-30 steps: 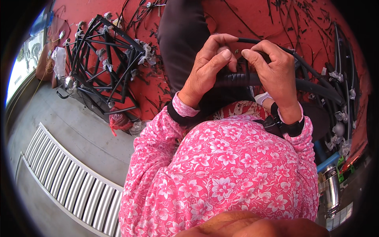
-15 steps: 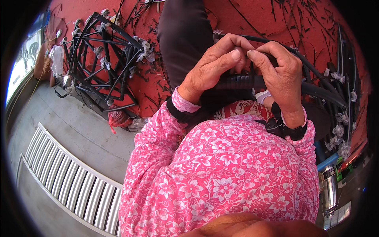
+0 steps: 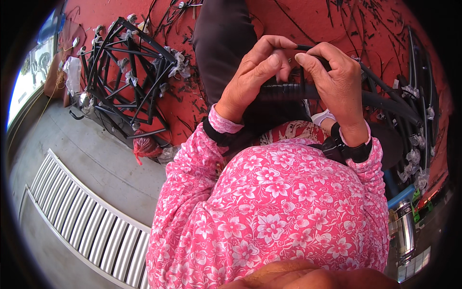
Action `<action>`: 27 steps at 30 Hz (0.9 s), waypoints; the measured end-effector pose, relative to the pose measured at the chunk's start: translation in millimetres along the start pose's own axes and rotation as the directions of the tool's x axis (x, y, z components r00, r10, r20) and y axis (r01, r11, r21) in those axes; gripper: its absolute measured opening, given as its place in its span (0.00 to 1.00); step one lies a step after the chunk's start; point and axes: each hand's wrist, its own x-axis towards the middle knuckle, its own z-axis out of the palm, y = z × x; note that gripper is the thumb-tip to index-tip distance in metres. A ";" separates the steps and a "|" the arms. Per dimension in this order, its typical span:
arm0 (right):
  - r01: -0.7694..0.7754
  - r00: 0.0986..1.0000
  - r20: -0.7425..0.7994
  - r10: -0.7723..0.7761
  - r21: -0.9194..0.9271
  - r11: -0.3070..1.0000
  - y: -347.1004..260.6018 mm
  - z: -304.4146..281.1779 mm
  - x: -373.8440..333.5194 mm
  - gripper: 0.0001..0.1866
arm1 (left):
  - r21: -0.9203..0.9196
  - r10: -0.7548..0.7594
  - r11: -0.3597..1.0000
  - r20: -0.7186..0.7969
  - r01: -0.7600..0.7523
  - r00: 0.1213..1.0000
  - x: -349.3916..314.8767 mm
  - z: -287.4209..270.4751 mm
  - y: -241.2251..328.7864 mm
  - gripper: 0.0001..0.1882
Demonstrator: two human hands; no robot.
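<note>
A black ribbed tube [image 3: 293, 90] runs across in front of my chest, above a red mat. My left hand [image 3: 252, 77] grips its left part, thumb stretched toward the other hand. My right hand [image 3: 334, 79] curls over the tube from the right and pinches a thin black cable [image 3: 304, 47] at the top. The fingertips of both hands almost meet over the tube. Its right end [image 3: 390, 103] carries on toward a bundle of black tubes. Pink flowered sleeves with black cuffs cover both forearms.
A stack of black metal frames [image 3: 127, 77] with white wrapping lies on the red mat [image 3: 313, 19] at the upper left. Black tubes with white ties [image 3: 416, 96] lie at the right. A metal floor grate [image 3: 72, 216] crosses the grey concrete at the lower left. Black offcuts litter the mat.
Both hands have shifted a little up the tube and drawn closer together. The fingertips now nearly meet, with the thin cable pinched on top.
</note>
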 end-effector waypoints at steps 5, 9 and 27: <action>0.000 1.000 -0.001 0.000 0.007 1.000 6.8 -2.2 -3.4 0.10 | 0.535 0.154 0.838 -0.037 -0.111 0.987 -29.4 0.8 10.4 0.26; 0.142 0.989 -0.042 -0.142 -0.004 0.990 4.9 -1.8 0.7 0.12 | 0.782 0.285 0.605 -0.036 -0.150 0.958 -40.4 22.0 27.3 0.27; 0.182 0.982 -0.074 -0.175 0.092 0.979 17.8 -0.8 0.8 0.12 | 0.635 0.212 0.772 -0.220 -0.025 0.952 -34.0 33.7 5.5 0.25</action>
